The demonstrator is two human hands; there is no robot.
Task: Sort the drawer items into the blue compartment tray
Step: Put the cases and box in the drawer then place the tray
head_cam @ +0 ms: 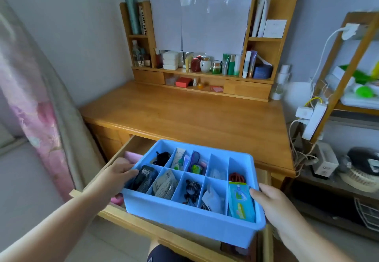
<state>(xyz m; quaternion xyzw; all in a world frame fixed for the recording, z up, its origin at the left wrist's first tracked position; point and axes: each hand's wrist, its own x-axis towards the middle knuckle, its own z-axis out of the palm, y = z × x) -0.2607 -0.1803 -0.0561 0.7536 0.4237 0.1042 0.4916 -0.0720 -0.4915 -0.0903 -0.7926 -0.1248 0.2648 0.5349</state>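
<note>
The blue compartment tray (184, 218) hangs above the open wooden drawer (123, 151), tilted a little towards me. My left hand (117, 175) grips its left rim, thumb over the edge. My right hand (272, 204) grips the right rim, thumb inside. The compartments hold a black device (145, 177), folded paper leaflets (166, 186), a black tangled item (191, 188), white packets (213, 198), a green-blue tissue pack (241, 202), a red item (236, 177), a white tube (179, 157) and a black pouch (163, 158).
Something pink (133, 156) lies in the drawer under the tray. The wooden desk top (194, 114) lies behind, with a shelf of bottles and jars (205, 65) at the back. A rack with cables and a power strip (313, 120) stands right. A curtain (37, 97) hangs left.
</note>
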